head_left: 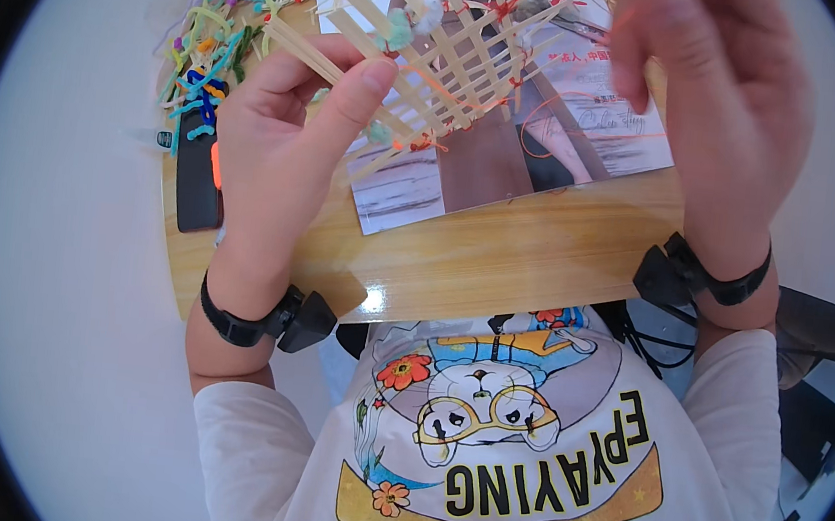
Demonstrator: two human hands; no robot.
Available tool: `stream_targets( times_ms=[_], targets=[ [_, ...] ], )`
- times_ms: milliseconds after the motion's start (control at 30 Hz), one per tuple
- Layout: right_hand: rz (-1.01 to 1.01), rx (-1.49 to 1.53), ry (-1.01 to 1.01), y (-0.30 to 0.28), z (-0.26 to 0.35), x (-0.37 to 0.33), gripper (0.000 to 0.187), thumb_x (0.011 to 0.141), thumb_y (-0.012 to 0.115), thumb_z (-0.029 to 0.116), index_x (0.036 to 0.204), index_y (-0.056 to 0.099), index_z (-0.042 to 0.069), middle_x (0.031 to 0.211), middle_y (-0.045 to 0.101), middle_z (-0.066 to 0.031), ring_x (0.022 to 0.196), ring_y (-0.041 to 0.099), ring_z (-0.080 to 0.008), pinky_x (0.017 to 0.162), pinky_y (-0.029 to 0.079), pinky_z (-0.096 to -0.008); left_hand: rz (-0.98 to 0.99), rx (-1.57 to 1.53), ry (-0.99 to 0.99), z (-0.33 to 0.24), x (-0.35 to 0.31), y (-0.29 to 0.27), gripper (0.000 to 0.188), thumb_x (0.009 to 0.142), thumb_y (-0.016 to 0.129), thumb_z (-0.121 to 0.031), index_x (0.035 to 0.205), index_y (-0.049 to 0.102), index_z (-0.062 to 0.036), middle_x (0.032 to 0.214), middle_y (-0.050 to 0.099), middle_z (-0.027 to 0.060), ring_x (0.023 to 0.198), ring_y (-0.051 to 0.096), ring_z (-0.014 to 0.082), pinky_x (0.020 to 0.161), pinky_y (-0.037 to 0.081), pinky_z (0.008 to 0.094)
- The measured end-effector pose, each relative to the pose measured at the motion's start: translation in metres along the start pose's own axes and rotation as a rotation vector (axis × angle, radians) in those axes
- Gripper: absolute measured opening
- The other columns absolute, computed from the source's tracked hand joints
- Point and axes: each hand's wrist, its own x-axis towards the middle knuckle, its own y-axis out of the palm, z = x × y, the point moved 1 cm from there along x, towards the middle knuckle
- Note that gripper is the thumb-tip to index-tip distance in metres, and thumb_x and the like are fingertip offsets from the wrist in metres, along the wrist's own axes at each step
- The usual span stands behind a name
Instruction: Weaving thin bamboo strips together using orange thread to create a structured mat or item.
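Pale lattice (469,65), long ends (300,49) upper-left

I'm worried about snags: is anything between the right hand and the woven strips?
Nothing solid shows between the right hand and the strips. Only a thin orange thread loops in the gap, over the printed sheet. The left hand holds the strips' left side.

Counter (502,269) front: open passage below the printed sheet (487,162)
Left side: phone (201,184), fuzzy strands (202,94) block
Over sheet: woven strips (469,65) obstruct
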Motion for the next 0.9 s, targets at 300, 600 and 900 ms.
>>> stream_targets(
  times_ms=[300, 600, 900],
  targets=[
    [0.203, -0.019, 0.034, 0.016, -0.012, -0.010, 0.007, 0.097, 0.057, 0.007, 0.100, 0.057, 0.002, 0.086, 0.067, -0.0090, 0.064, 0.060, -0.0078, 0.058, 0.049, -0.0204, 0.008, 0.019, -0.049, -0.002, -0.003, 0.005, 0.023, 0.086, 0.075, -0.013, 0.102, 0.067, 0.0017, 0.092, 0.068, 0.0032, 0.085, 0.059, 0.0072, 0.076, 0.045, 0.0223],
    [0.140, -0.474, -0.254, 0.030, -0.019, -0.007, 0.006, 0.091, 0.065, 0.010, 0.096, 0.062, 0.007, 0.080, 0.066, -0.0038, 0.068, 0.062, -0.0122, 0.059, 0.049, -0.0254, 0.023, 0.008, -0.020, -0.002, -0.004, 0.005, 0.019, 0.088, 0.072, -0.010, 0.101, 0.067, 0.0018, 0.093, 0.069, 0.0043, 0.088, 0.060, 0.0100, 0.083, 0.046, 0.0263],
    [0.044, -0.502, -0.559, 0.045, -0.028, -0.004, 0.014, 0.079, 0.075, 0.001, 0.090, 0.067, 0.005, 0.075, 0.065, -0.0047, 0.062, 0.062, -0.0140, 0.053, 0.048, -0.0245, 0.000, 0.013, 0.000, -0.003, -0.005, 0.007, 0.018, 0.087, 0.072, -0.010, 0.100, 0.066, 0.0018, 0.092, 0.068, 0.0041, 0.086, 0.060, 0.0096, 0.082, 0.046, 0.0255]
  ],
)
